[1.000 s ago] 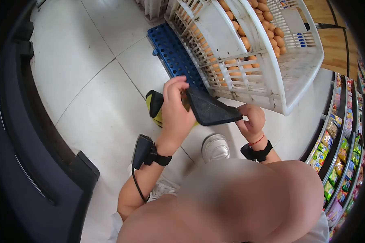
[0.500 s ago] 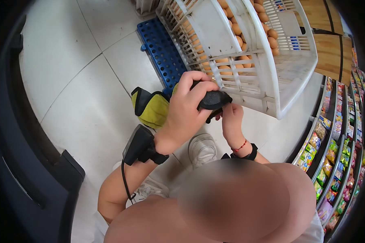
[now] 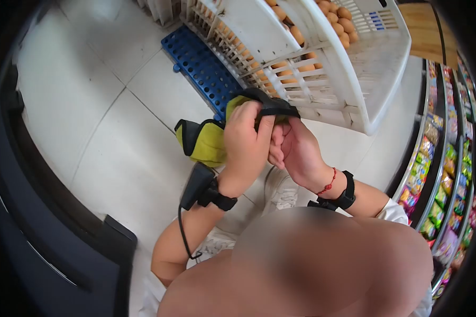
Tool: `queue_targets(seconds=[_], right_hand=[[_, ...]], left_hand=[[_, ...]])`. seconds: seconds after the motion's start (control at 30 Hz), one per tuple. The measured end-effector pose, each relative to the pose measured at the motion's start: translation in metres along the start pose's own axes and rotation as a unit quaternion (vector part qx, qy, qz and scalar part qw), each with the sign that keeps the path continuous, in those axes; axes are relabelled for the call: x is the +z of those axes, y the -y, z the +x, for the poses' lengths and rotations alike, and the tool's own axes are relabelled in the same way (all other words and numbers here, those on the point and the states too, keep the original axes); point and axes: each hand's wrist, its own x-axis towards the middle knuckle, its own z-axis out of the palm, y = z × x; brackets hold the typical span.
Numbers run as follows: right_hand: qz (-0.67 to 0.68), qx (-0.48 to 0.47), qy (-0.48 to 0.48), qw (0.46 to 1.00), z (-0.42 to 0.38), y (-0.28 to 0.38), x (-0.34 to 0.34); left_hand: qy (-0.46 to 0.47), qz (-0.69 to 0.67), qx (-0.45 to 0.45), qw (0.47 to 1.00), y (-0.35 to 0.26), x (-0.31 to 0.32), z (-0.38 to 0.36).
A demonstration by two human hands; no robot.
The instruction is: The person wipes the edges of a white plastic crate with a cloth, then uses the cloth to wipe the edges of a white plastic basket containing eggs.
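My left hand is closed around a yellow-green and black glove, whose black-edged opening faces my right hand. My right hand lies palm up at that opening, touching its edge, with the fingers loosely curled and partly hidden behind my left hand. A second yellow-green piece with black trim, similar to the glove, shows on the far side of my left hand; how it is held is hidden. Both wrists wear black straps, and a black device with a cable sits on the left one.
Beyond my hands stands a white plastic crate with brown eggs. A blue perforated plastic platform lies beside it on the tiled floor. Shelves of colourful packets line the right side; a dark cabinet-like object is at the left.
My right hand has turned palm up and lost its pinch on the black edge. The glove's opening has widened towards it. My left hand keeps its hold; the view has shifted slightly.
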Motion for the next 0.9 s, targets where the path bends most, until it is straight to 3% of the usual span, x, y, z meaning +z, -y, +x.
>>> queue_targets(seconds=[0.03,0.1,0.23,0.3,0.37,0.43,0.67,0.83,0.9], right_hand=[[0.012,-0.008,0.002,1.000,0.002,-0.003,0.005],[0.031,-0.077,-0.090,0.993,0.007,-0.009,0.013],[0.087,-0.111,-0.107,0.984,0.019,-0.018,0.027],[0.130,-0.126,-0.127,0.975,0.022,-0.015,0.033],[0.139,-0.131,-0.136,0.972,0.020,-0.010,0.036],[0.143,-0.129,-0.105,0.976,0.021,-0.011,0.033],[0.079,-0.128,-0.100,0.984,0.021,-0.014,0.023],[0.078,-0.135,-0.124,0.980,0.025,-0.023,0.024],[0.085,-0.143,-0.120,0.979,0.029,-0.022,0.027]], left_hand=[[0.035,-0.009,-0.032,0.999,0.000,0.000,0.000],[0.038,0.010,0.016,0.999,0.003,-0.002,0.005],[0.107,-0.016,0.030,0.994,-0.005,-0.021,0.012],[0.193,-0.037,-0.028,0.980,-0.005,-0.030,0.019],[0.210,-0.084,-0.055,0.973,-0.001,-0.032,0.022],[0.233,0.008,-0.002,0.972,0.002,-0.037,0.026],[0.242,0.031,0.013,0.970,-0.018,-0.042,0.037],[0.335,0.145,0.040,0.930,-0.029,-0.056,0.058],[0.343,0.117,0.038,0.931,-0.027,-0.058,0.060]])
